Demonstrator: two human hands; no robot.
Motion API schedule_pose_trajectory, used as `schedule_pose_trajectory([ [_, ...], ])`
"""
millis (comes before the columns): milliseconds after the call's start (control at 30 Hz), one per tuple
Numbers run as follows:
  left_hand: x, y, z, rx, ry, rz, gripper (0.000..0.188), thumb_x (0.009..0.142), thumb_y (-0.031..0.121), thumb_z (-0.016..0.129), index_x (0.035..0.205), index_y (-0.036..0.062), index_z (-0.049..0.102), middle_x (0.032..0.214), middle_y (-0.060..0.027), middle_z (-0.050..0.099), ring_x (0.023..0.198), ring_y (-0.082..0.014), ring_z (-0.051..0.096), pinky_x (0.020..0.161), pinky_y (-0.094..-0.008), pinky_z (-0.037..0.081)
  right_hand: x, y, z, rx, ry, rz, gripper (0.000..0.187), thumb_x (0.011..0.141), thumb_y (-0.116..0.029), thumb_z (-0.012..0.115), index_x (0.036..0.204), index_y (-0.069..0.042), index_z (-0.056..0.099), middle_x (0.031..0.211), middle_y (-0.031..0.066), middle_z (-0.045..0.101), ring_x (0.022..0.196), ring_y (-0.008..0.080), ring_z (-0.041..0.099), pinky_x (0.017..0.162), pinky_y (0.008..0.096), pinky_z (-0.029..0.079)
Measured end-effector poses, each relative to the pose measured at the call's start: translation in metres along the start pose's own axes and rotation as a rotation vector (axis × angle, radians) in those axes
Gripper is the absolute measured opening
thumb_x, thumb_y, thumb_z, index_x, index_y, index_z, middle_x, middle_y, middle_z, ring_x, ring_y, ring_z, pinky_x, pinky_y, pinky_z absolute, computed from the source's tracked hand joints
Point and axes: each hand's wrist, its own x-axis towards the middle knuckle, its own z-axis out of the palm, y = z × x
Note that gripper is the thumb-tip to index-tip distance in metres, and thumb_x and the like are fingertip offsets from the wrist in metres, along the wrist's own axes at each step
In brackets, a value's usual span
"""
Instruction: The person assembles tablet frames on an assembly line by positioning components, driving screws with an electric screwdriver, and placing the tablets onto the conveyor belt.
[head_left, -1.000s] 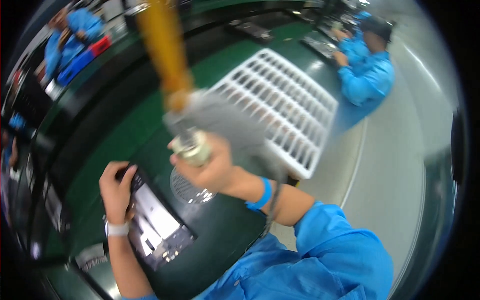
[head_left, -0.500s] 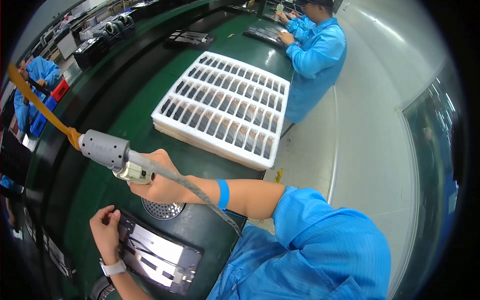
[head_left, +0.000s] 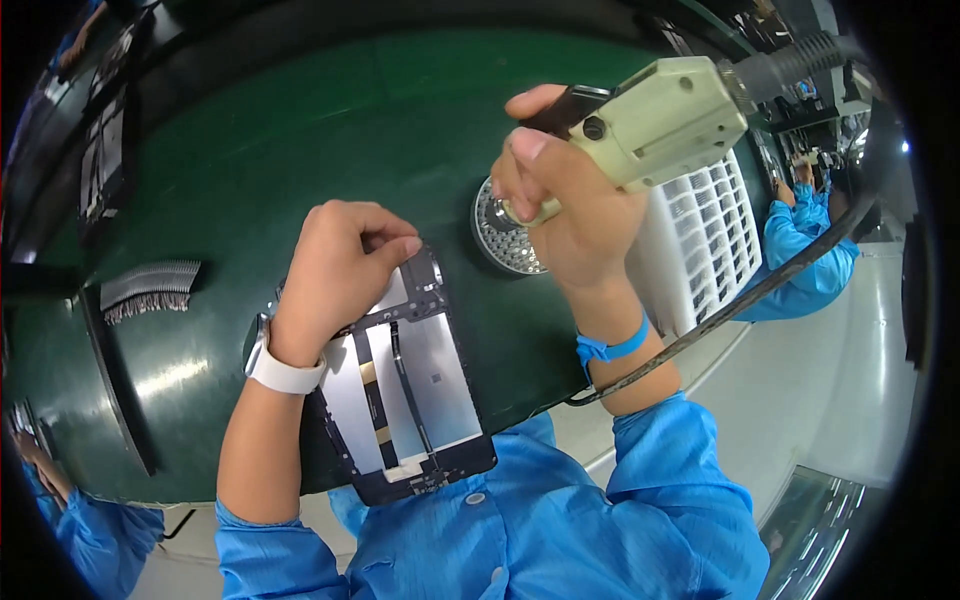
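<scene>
My right hand (head_left: 585, 205) is wrapped round a pale green electric screwdriver (head_left: 668, 125). Its nose points down into a round metal dish (head_left: 508, 250) with a dimpled or perforated surface; the tip itself cannot be made out. An opened tablet (head_left: 445, 365), with silvery plates, dark ribbon cables and a black frame, lies in front of me at the table's near edge. Over the tablet's far left corner sits my left hand (head_left: 340, 265), a white-strapped watch on its wrist. Its thumb and fingers are bent together in a pinch, and whatever is between them is hidden.
A white foam tray (head_left: 668, 260) with many slots stands right of my right forearm. The screwdriver's cable (head_left: 735, 300) sags across the right side. On the left lie a comb-like stack of strips (head_left: 150, 288), a dark bar (head_left: 112, 385) and another tablet (head_left: 105, 150). Co-workers sit at both sides.
The view has swung, so the tablet and dish appear farther right and the foam tray sits at the right. The screwdriver's nose now shows in the dish. My left hand stays at the tablet's far end.
</scene>
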Motion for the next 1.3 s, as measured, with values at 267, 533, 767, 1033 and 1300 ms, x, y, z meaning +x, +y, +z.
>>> schedule_pose_trajectory([
  [267,0.000,0.002,0.005,-0.074,-0.032,-0.020,0.010,0.077,0.004,0.073,0.085,-0.0018,0.075,0.068,-0.0158,0.068,0.060,-0.0223,0.065,0.060,-0.0318,0.050,-0.018,0.022,0.022,0.070,-0.048,0.146,0.020,0.083,0.003,0.053,0.101,0.008,0.058,0.057,0.0054,0.048,0.047,0.0136,0.045,0.052,0.0317,0.043],
  [533,0.000,0.002,0.005,-0.099,-0.025,-0.020,0.010,0.076,0.003,0.072,0.084,-0.0017,0.074,0.069,-0.0170,0.068,0.062,-0.0245,0.067,0.062,-0.0329,0.051,-0.018,0.034,0.021,0.075,-0.081,0.133,0.017,0.083,0.003,0.053,0.100,0.005,0.057,0.059,0.0057,0.049,0.048,0.0131,0.045,0.052,0.0320,0.043],
  [767,0.001,0.002,0.004,-0.067,-0.012,0.002,0.010,0.076,0.004,0.071,0.084,-0.0012,0.075,0.071,-0.0171,0.069,0.063,-0.0260,0.067,0.063,-0.0331,0.052,-0.022,0.040,0.023,0.003,-0.126,0.033,0.016,0.082,0.006,0.055,0.098,0.003,0.056,0.063,0.0064,0.053,0.049,0.0126,0.046,0.050,0.0291,0.041],
  [1033,0.000,0.000,0.005,-0.056,-0.029,0.024,0.010,0.077,0.004,0.071,0.085,-0.0018,0.074,0.071,-0.0160,0.069,0.063,-0.0241,0.066,0.062,-0.0319,0.050,-0.016,0.034,0.019,-0.023,-0.069,0.077,0.018,0.082,0.003,0.057,0.100,0.005,0.059,0.066,0.0075,0.056,0.049,0.0121,0.047,0.049,0.0285,0.042],
  [1300,-0.001,0.002,0.008,-0.090,-0.005,0.003,0.011,0.079,0.003,0.073,0.087,-0.0046,0.072,0.071,-0.0073,0.066,0.062,-0.0108,0.056,0.058,-0.0263,0.044,0.032,0.039,-0.034,0.081,0.111,-0.139,0.011,0.078,0.002,0.062,0.089,0.006,0.061,0.056,0.0040,0.052,0.045,0.0121,0.049,0.048,0.0298,0.044],
])
